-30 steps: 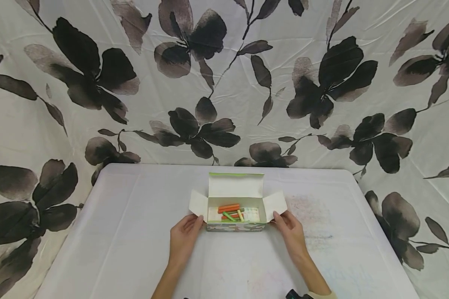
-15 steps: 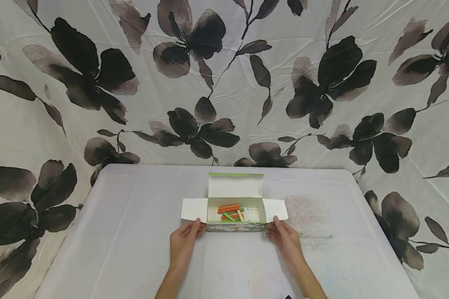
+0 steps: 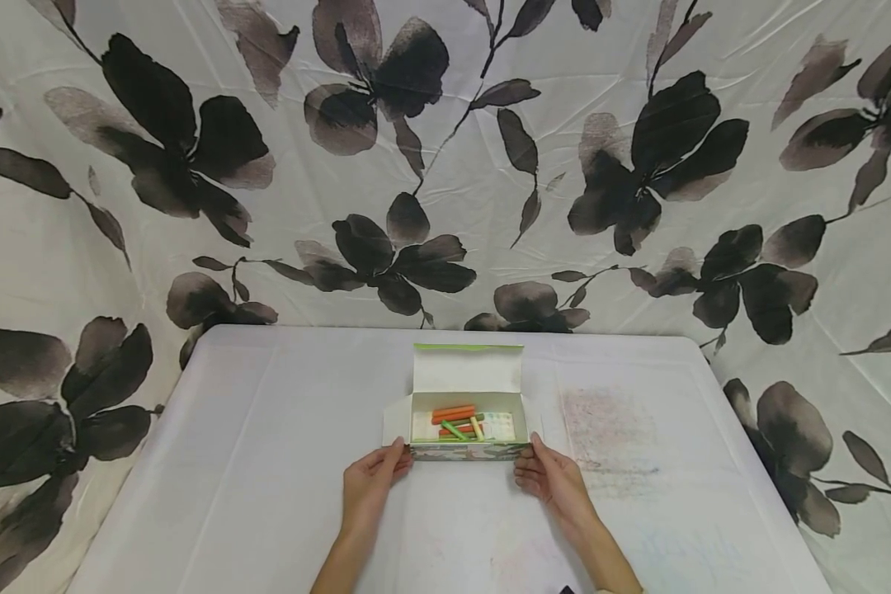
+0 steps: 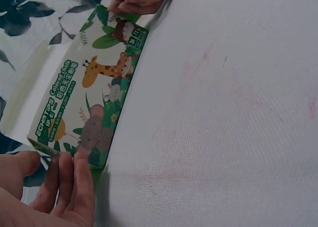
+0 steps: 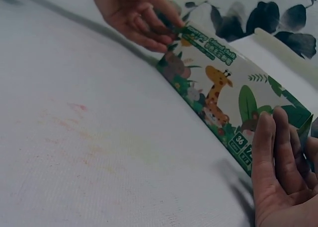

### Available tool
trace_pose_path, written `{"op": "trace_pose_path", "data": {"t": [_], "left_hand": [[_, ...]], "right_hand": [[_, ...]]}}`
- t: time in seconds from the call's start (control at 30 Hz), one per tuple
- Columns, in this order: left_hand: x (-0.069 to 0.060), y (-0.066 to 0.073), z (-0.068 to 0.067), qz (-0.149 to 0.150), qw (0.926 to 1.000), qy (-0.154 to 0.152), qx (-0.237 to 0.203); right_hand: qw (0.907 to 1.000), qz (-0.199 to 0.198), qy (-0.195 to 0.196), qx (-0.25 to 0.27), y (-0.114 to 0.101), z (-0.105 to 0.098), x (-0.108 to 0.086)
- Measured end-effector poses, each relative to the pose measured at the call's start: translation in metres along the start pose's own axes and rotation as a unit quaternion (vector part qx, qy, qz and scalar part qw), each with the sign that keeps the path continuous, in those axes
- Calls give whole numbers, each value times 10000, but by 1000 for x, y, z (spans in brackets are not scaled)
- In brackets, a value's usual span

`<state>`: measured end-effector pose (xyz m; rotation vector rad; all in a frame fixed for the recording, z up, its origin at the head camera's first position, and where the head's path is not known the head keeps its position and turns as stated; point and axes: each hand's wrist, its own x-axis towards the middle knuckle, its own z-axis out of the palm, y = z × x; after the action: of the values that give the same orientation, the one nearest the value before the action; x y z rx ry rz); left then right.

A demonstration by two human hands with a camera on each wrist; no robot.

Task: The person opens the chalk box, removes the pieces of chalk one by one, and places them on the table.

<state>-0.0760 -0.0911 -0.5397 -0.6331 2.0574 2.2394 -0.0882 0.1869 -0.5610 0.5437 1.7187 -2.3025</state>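
Observation:
A chalk box (image 3: 469, 451) stands on the white-covered table with its lid (image 3: 468, 369) raised. Inside lie several chalk sticks (image 3: 456, 422), orange, green and pale yellow. My left hand (image 3: 371, 483) holds the front left corner, thumb by the left side flap (image 3: 397, 419) and fingers against the front. At the front right corner my right hand (image 3: 557, 483) does likewise; in the right wrist view its fingers (image 5: 266, 142) lie along the printed front and the thumb is by the flap edge. A giraffe and an elephant decorate the front (image 4: 94, 88).
The white tablecloth (image 3: 267, 462) carries reddish and bluish chalk smudges (image 3: 612, 429) right of the box. Behind the table hangs a floral curtain (image 3: 505, 165). A small dark object (image 3: 568, 590) by the right wrist is cut off at the bottom edge.
The side flaps spread outward, then swung up and inward, and now look narrower. Both hands shifted inward to the front corners. The box and chalk stayed in place.

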Motion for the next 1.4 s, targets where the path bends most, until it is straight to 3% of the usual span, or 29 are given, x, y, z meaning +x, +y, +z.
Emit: {"op": "trace_pose_path", "data": {"t": [0.2,0.4,0.57,0.7,0.83,0.93,1.23,1.4], "left_hand": [[1,3,-1,149,9982,380,435],[3,14,-2,916,9870,803,1046],[4,29,1,1572,9715,832,1564],[8,41,5,1773,9673,813,1623],[16,50,9,1772,9676,756,1634],[21,54,11,1704,9686,546,1727],[36,52,16,1281,9697,142,2077],[41,50,18,1136,9690,-63,2191]], "right_hand": [[9999,-83,-16,-57,-1,-2,-1],[9993,-259,-26,-252,-6,-5,-4],[9976,-395,-113,-553,-10,-6,-7],[9948,-385,-200,-921,-13,-6,-11],[9891,-438,-358,-1356,-17,-5,-15],[9829,-508,-551,-1683,-19,-4,-17],[9626,-730,-1471,-2154,-28,3,-21],[9377,-1236,-2174,-2411,-37,7,-22]]}}
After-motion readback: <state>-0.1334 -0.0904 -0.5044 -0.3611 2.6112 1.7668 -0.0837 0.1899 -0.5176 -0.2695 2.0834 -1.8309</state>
